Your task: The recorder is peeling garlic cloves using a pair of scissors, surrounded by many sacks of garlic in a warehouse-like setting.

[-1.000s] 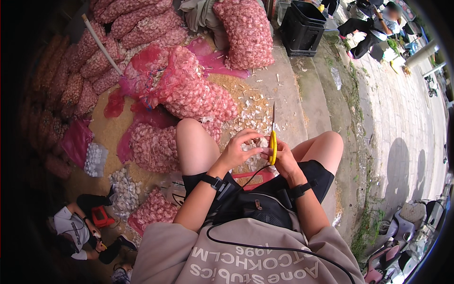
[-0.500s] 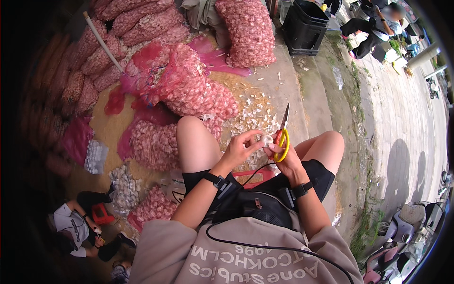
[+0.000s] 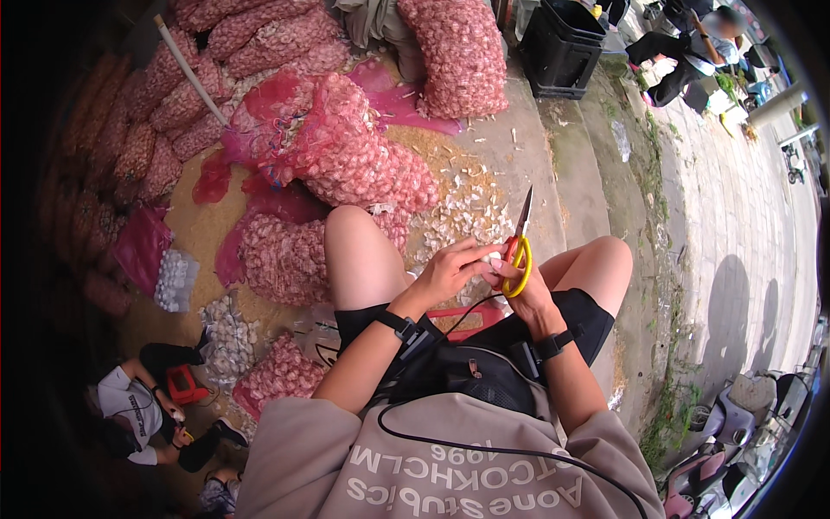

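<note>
Head view: husk-strewn concrete ground [image 3: 527, 164] outdoors

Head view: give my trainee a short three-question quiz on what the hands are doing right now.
1. True or false: the right hand holds yellow-handled scissors with the blades pointing up and away from the person.
2. Multiple choice: the left hand pinches a small pale piece, probably garlic, where? A) beside the scissor handles B) on the black crate C) on the ground
3. Fill in: the red mesh sacks in front of the knees are full of ____ bulbs.

Key: 1 true; 2 A; 3 garlic
</note>
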The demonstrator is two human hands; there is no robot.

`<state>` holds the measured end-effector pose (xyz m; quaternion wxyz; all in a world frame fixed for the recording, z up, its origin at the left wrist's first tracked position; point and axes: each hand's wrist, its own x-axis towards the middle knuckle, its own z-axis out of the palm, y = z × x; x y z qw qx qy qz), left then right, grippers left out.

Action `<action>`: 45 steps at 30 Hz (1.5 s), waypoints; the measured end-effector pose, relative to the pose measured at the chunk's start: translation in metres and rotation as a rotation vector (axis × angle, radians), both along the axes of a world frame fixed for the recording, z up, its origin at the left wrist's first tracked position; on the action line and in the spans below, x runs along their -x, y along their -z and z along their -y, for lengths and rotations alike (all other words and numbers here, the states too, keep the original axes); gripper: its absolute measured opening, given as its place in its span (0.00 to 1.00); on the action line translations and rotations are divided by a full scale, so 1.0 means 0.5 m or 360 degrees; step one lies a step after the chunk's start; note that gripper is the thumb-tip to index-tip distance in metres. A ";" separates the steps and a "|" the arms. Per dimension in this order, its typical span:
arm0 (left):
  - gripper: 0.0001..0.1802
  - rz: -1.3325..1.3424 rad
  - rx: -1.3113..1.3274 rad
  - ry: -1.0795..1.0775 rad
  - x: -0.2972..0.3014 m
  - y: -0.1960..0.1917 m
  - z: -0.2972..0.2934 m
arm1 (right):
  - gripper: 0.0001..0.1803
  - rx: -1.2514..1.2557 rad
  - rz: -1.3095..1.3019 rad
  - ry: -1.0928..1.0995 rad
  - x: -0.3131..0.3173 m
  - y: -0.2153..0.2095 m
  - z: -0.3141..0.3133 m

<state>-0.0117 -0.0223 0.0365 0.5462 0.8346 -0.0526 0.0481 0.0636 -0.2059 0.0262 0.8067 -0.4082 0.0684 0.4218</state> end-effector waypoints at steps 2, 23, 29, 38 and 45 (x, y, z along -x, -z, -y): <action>0.21 0.0022 0.0029 -0.0013 -0.003 0.010 0.006 | 0.18 -0.0036 -0.0031 0.0048 0.002 0.008 0.000; 0.14 -0.0081 0.0442 -0.0413 -0.011 -0.004 -0.003 | 0.22 -0.0085 -0.0003 -0.0138 -0.001 -0.017 -0.002; 0.22 0.0252 -0.0067 -0.0227 -0.001 -0.015 -0.003 | 0.22 -0.0222 -0.0015 -0.0026 -0.003 -0.004 0.005; 0.22 0.0174 -0.0483 -0.0080 0.001 -0.020 -0.003 | 0.20 0.0227 0.0127 -0.0229 -0.006 0.026 0.003; 0.21 0.0134 -0.0089 0.0030 0.003 0.012 -0.005 | 0.20 0.0032 -0.0085 -0.0292 0.000 0.005 0.012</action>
